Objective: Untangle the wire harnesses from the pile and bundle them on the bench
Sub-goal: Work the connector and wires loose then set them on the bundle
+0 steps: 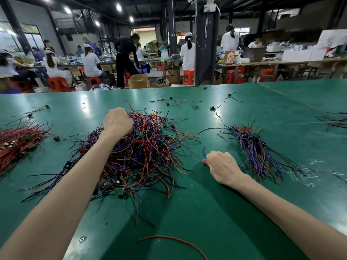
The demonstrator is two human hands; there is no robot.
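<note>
A big tangled pile of red, blue and black wire harnesses (142, 149) with small green circuit boards lies in the middle of the green bench (216, 212). My left hand (117, 121) is over the pile's top, fingers curled into the wires and gripping some of them. My right hand (222, 167) rests on the bench to the right of the pile, fingers curled, pinching the end of a blue wire (204, 152). A sorted bundle of harnesses (257, 147) lies further right, wires fanned toward me.
A heap of red-wired harnesses (16, 143) lies at the left edge. Single harnesses (169, 102) are scattered across the far bench, and more wires (336, 120) sit at the right edge. A loose red wire (176, 241) lies near me. Seated workers and tables fill the background.
</note>
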